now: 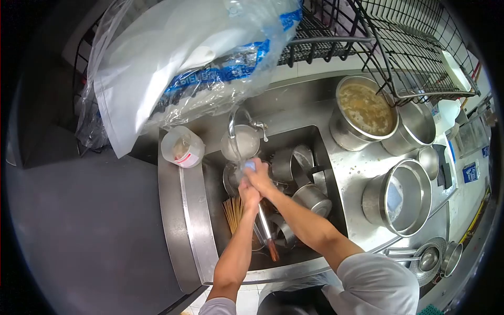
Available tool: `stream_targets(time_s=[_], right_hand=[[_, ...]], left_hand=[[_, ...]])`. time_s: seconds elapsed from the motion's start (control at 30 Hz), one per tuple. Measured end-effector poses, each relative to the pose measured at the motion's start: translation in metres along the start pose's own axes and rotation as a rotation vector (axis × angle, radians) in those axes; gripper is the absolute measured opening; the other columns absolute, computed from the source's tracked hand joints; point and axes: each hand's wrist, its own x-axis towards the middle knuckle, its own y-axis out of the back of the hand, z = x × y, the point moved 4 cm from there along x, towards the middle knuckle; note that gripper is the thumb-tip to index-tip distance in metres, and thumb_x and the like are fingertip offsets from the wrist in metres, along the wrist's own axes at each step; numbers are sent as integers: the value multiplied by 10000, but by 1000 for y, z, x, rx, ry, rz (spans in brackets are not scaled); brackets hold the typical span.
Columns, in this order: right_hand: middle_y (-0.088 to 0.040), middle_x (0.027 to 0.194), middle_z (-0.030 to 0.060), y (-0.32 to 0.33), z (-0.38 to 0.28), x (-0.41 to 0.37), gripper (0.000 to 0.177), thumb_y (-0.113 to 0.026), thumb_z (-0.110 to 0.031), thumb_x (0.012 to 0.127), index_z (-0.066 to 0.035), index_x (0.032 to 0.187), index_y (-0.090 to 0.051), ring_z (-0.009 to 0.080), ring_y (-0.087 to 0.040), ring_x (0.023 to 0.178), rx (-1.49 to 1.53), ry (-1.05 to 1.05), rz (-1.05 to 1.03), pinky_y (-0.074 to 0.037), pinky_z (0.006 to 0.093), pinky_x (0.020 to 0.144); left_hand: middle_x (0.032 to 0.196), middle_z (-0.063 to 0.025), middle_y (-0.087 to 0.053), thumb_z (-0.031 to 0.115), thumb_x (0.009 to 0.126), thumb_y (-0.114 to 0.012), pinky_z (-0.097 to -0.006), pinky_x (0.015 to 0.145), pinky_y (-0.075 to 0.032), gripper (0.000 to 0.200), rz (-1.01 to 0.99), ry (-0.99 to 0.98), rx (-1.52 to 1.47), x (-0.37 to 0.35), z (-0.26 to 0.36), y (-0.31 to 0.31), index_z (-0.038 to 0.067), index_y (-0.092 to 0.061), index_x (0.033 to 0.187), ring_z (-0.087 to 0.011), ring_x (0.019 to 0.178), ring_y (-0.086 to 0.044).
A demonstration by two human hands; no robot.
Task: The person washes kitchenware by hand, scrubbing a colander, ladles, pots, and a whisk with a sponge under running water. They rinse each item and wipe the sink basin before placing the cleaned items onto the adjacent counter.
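Both hands meet over the sink (338,220), right below the running faucet (231,128). My right hand (261,178) is closed around a light blue sponge (250,165). Pressed up close under it, my left hand (249,196) is closed too; I cannot tell what its fingers hold. A metal-shafted utensil with a brown end (272,249) slants down from beside my left wrist. Left of that wrist stands a bundle of thin wooden sticks (232,212). Steel pots (312,199) crowd the sink to the right, and a whitish bowl (245,143) sits behind the water stream.
On the right counter stand a pot of brownish liquid (366,110), a steel pot with suds (415,194) and other pots. A plastic tub (184,148) rests on the sink's left corner. Plastic-wrapped packs (194,63) and a black wire rack (394,52) overhang the back.
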Motion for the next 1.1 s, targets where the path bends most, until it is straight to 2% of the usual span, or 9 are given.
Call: stream_targets(time_s=[0.13, 0.17, 0.3, 0.5, 0.73, 0.77, 0.9, 0.93, 1.1], right_hand=[[-632, 1037, 169, -18, -12, 36, 458, -675, -319, 851, -58, 1213, -571, 317, -608, 999, 319, -190, -492, -470, 440, 915], [-650, 1087, 192, -35, 4, 48, 473, -659, -330, 851, -54, 1226, -576, 353, -631, 1020, 170, -92, -368, -489, 445, 905], [-611, 1224, 231, -38, -57, 47, 502, -661, -278, 842, -33, 1270, -564, 441, -585, 1125, -496, 312, -439, -465, 501, 976], [-659, 1053, 259, -24, -129, 38, 296, -604, -206, 869, -3, 1085, -611, 446, -637, 985, -469, 378, -387, -500, 535, 867], [-696, 977, 247, 13, -152, 48, 386, -647, -290, 841, -32, 1124, -598, 425, -674, 930, -593, 597, -491, -534, 530, 820], [-700, 968, 236, 29, -150, 47, 400, -659, -304, 833, -39, 1126, -593, 425, -676, 918, -660, 563, -506, -535, 532, 813], [-702, 961, 194, 89, -110, 33, 442, -721, -319, 769, -111, 1133, -580, 425, -669, 892, -761, 520, -376, -535, 522, 782], [-698, 982, 197, 103, -99, 35, 460, -735, -317, 754, -132, 1146, -583, 421, -664, 906, -739, 498, -322, -532, 519, 785], [-687, 989, 193, 136, -33, 30, 476, -768, -258, 714, -96, 1114, -565, 429, -654, 901, -514, 552, -268, -532, 505, 773]], left_hand=[[889, 7, -618, 262, 1056, -463, -240, 581, -467, 273, -12, -241, 225, 42, -38, 21, 68, -578, 1210, -92, 747, -591], [1014, -42, -621, 352, 1041, -475, -312, 781, -495, 378, -115, -344, 46, 44, -36, 19, 62, -554, 1271, -153, 940, -595], [1386, -134, -503, 654, 929, -495, -535, 1029, -375, 688, 29, 154, -634, 59, -8, 46, 83, -531, 1310, -292, 1336, -403], [1302, -134, -593, 617, 953, -507, -486, 1040, -433, 612, -400, 211, -599, 78, 82, 14, 74, -573, 1227, -302, 1211, -548], [1116, -107, -658, 485, 983, -560, -463, 1010, -479, 387, -148, -203, -618, 84, 115, -2, 99, -589, 994, -241, 1063, -616], [874, -47, -627, 399, 999, -575, -415, 883, -518, 306, -37, -93, -705, 85, 117, -8, 129, -540, 862, -189, 847, -602], [590, 48, -354, 285, 999, -594, -290, 598, -394, 279, 28, 15, -874, 59, 155, -19, 150, -494, 776, -120, 554, -374], [859, 17, -538, 202, 986, -605, -333, 638, -464, 135, -93, -208, -811, 78, 154, -6, 83, -582, 926, -115, 616, -452], [791, -3, -576, 98, 946, -606, -289, 469, -371, 59, -51, -490, -693, 59, 216, 12, 57, -594, 906, -100, 506, -386]])
